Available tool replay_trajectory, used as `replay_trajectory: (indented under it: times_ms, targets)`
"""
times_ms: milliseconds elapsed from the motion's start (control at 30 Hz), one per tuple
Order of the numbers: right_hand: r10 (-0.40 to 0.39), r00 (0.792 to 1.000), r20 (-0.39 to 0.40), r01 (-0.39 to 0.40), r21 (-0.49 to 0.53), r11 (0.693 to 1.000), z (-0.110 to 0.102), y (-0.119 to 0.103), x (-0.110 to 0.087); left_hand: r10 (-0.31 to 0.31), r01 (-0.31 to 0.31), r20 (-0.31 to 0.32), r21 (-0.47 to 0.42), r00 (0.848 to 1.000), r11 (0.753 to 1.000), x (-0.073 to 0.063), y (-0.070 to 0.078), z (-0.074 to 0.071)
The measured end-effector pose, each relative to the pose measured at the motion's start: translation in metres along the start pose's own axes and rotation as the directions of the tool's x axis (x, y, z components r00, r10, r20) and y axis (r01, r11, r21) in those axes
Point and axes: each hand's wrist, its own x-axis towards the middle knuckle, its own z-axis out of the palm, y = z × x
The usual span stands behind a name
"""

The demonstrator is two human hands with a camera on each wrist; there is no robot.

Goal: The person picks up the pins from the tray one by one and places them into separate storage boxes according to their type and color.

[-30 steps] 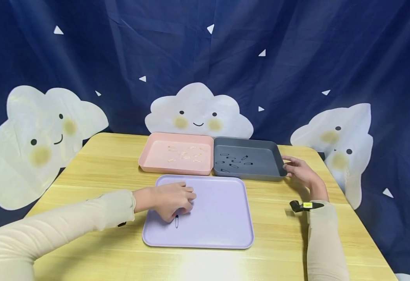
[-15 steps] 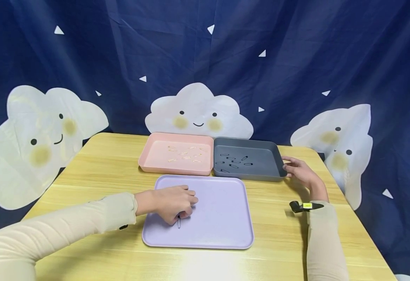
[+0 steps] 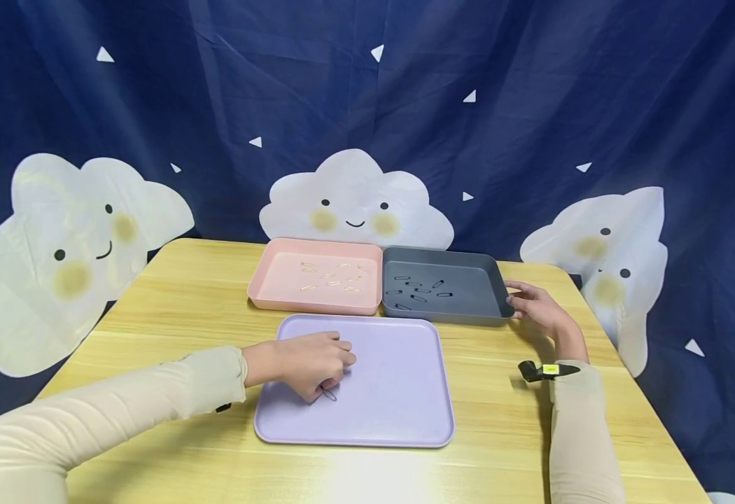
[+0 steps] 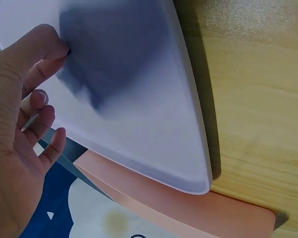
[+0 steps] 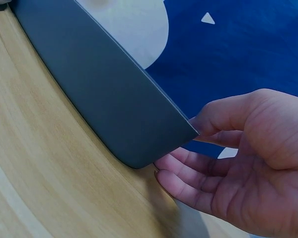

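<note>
My left hand (image 3: 313,362) pinches a black safety pin (image 3: 330,395) between thumb and index finger, low over the lilac tray (image 3: 393,378). In the left wrist view the fingertips hide nearly all of the pin, and the other fingers are loosely bent. On the right, my right hand (image 3: 539,308) grips the near right corner of the dark grey tray (image 3: 468,280). Its thumb is at the rim, and the other fingers (image 5: 181,186) lie against the outer wall. Several black safety pins (image 3: 423,290) are scattered in the left half of that tray.
Beside the grey tray stands a pink tray (image 3: 273,280) with several gold-coloured safety pins (image 3: 334,283) in it. Both sit behind the lilac tray on a wooden table (image 3: 500,434). A dark blue curtain (image 3: 317,77) with clouds hangs behind.
The safety pin at my left fingertips has turned from pointing toward me to slanting right, and the thumb and index finger have closed on it. My right hand has stayed on the grey tray.
</note>
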Motion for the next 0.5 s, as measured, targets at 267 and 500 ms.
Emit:
replay_trajectory:
  times_ms: [267,500]
  targets:
    - [-0.005,1.000,0.002,0.005,0.013,1.000,-0.0001,0.0002,0.0001,-0.036,0.036,-0.012,-0.022,0.999,0.999,0.0010,-0.0015,0.0030]
    - [0.004,1.000,0.003,-0.004,0.010,1.000,-0.0002,-0.0013,-0.0010,-0.043,0.042,-0.055,-0.020,0.998,0.999,0.0013,-0.0066,0.0071]
